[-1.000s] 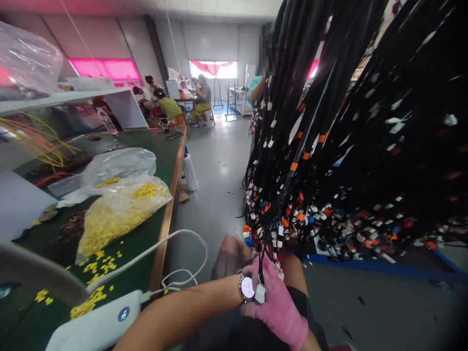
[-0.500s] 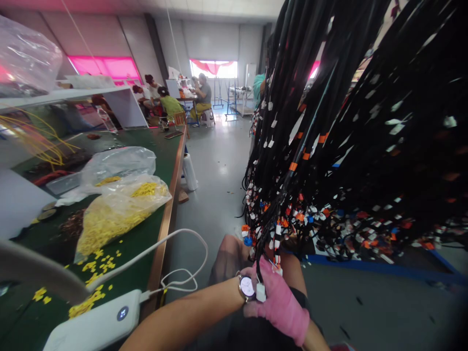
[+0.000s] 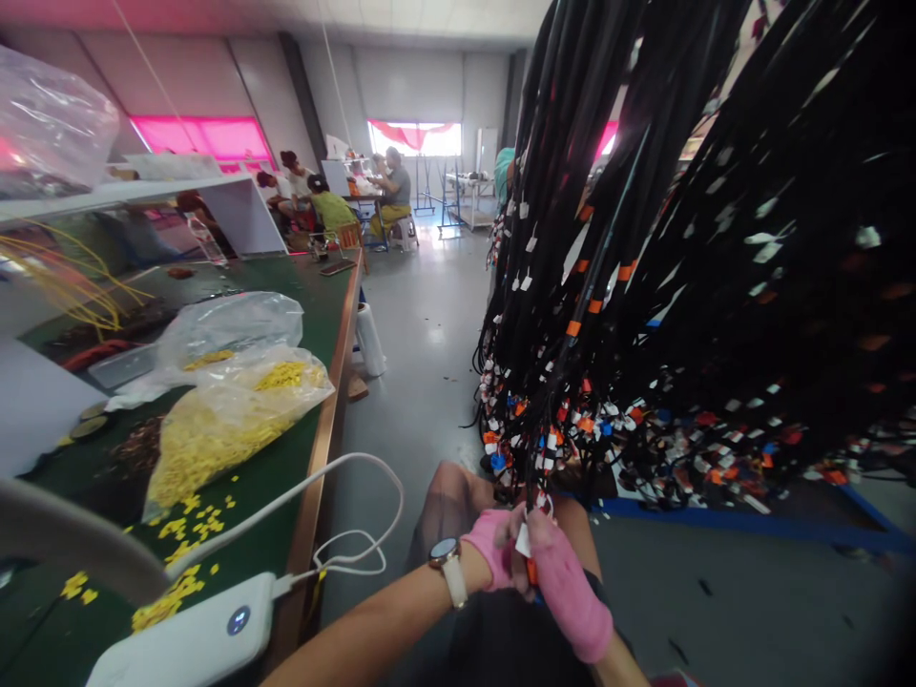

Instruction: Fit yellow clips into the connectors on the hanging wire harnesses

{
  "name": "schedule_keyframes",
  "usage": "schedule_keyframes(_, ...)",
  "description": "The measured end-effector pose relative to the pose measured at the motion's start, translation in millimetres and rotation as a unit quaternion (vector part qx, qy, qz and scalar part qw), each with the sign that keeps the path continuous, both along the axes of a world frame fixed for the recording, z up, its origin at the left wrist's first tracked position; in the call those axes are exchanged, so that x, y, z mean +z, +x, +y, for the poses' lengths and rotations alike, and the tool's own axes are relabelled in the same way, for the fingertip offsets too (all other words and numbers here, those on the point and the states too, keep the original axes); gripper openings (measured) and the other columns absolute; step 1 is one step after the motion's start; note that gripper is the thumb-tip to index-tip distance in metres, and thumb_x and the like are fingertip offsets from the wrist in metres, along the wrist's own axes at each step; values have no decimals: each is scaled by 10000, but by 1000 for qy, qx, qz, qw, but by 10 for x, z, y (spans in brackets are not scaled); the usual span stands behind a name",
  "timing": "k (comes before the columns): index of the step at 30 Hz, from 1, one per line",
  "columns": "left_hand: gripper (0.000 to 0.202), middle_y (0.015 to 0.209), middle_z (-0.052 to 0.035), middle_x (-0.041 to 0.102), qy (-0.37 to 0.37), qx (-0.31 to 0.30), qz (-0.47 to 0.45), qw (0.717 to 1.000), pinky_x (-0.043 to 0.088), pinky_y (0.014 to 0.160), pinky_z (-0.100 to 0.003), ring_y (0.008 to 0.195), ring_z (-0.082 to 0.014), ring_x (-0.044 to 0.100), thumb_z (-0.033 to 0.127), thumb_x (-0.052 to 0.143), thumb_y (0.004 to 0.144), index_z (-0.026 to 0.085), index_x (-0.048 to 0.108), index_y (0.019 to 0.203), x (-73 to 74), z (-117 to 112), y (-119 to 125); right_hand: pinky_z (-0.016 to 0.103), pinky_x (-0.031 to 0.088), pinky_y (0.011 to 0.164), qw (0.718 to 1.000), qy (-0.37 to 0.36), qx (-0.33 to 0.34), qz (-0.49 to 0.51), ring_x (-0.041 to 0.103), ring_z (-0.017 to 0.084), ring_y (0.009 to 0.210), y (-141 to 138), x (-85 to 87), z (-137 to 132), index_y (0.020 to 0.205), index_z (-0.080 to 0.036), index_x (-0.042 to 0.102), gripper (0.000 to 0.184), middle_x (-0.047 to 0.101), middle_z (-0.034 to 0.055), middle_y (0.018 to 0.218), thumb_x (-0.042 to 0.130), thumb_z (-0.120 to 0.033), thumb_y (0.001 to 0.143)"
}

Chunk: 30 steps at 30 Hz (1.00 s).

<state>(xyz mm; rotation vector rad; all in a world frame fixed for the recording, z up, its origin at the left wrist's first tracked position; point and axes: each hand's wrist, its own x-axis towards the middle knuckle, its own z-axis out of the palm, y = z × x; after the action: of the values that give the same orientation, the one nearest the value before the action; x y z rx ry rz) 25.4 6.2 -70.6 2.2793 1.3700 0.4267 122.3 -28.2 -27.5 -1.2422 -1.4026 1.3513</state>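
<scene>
Several black wire harnesses [image 3: 565, 239] hang on my right, with white tags and orange, blue and white connectors at their lower ends. Both my hands meet over my lap at the tip of one hanging bundle. My left hand [image 3: 495, 551], in a pink glove with a watch at the wrist, has its fingers closed around the wire end. Pressed close beside it, my right hand [image 3: 565, 577], also pink-gloved, is closed on the same wire end. A white tag [image 3: 524, 541] and an orange connector [image 3: 531, 571] show between the fingers. The fingertips partly hide the rest.
On the green bench [image 3: 315, 296] at left lie an open bag of yellow pieces [image 3: 221, 429], loose yellow pieces [image 3: 178, 525] and a white power bank [image 3: 186, 634] with a cable. A blue-edged tray [image 3: 716, 515] lies under the harnesses. People [image 3: 333, 205] sit farther back.
My left hand has come out from behind the right and turned, its watch moving left. Both hands now close on the wire end, where an orange connector has come into view.
</scene>
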Motion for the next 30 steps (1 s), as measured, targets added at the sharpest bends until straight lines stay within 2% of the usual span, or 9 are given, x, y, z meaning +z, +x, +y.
schedule_keyframes(2,321,654,-22,645,-41,-15,5,999,495,612,-235,557,-141,542,398,544,769,134,691,662,31,114,-70,245,367,375,998,-57,-6,40,409,133,352,34,8,15,833,-218,594,536,461,-43,407,243,-622,842)
schedule_keyframes(4,178,639,-20,663,-69,-20,-17,997,470,585,-213,565,-143,557,265,561,732,160,705,719,85,188,-164,230,342,383,995,-74,-24,67,391,118,363,64,38,16,806,-225,578,480,444,-52,415,294,-610,843)
schedule_keyframes(6,213,723,-23,677,-110,-2,-91,990,461,622,-209,646,-142,581,191,509,731,157,700,821,167,218,-264,217,333,407,992,-73,-47,88,379,103,399,101,52,6,803,-219,583,398,437,-56,442,371,-552,853)
schedule_keyframes(10,209,673,-19,616,-246,62,-330,909,435,602,-213,638,-126,543,159,511,667,108,676,784,384,211,-390,215,360,445,977,-66,-66,193,394,100,470,220,-58,-9,869,-219,613,240,466,-50,510,639,-421,742)
schedule_keyframes(14,130,604,3,552,-279,85,-426,857,406,562,-211,576,-103,490,158,559,627,94,642,705,550,180,-389,204,385,425,956,-73,-93,267,426,94,491,262,-216,25,862,-247,596,270,507,-41,610,731,-361,658)
schedule_keyframes(16,97,604,4,560,-252,88,-421,867,399,575,-203,593,-99,490,124,562,623,98,638,678,593,154,-372,157,317,357,941,-100,-107,307,339,55,411,212,-250,54,806,-245,567,202,454,-64,581,654,-414,735)
schedule_keyframes(20,102,678,-12,613,-159,80,-383,907,420,639,-198,667,-108,532,100,546,685,113,646,699,610,67,-352,84,233,320,854,-184,-139,467,216,3,359,57,-284,79,785,-211,536,198,385,-100,553,624,-388,778)
schedule_keyframes(22,110,723,-14,633,-108,65,-361,924,429,670,-198,695,-110,550,103,541,718,125,648,737,597,12,-343,78,237,314,833,-204,-146,493,213,-5,353,0,-316,64,787,-195,542,214,390,-104,545,649,-378,760)
schedule_keyframes(30,64,758,3,653,35,5,-256,966,417,728,-207,738,-113,574,114,592,734,171,622,739,530,-89,-301,186,348,318,924,-113,-182,318,441,96,407,-55,-279,-116,825,-217,596,308,492,-44,513,688,-465,668)
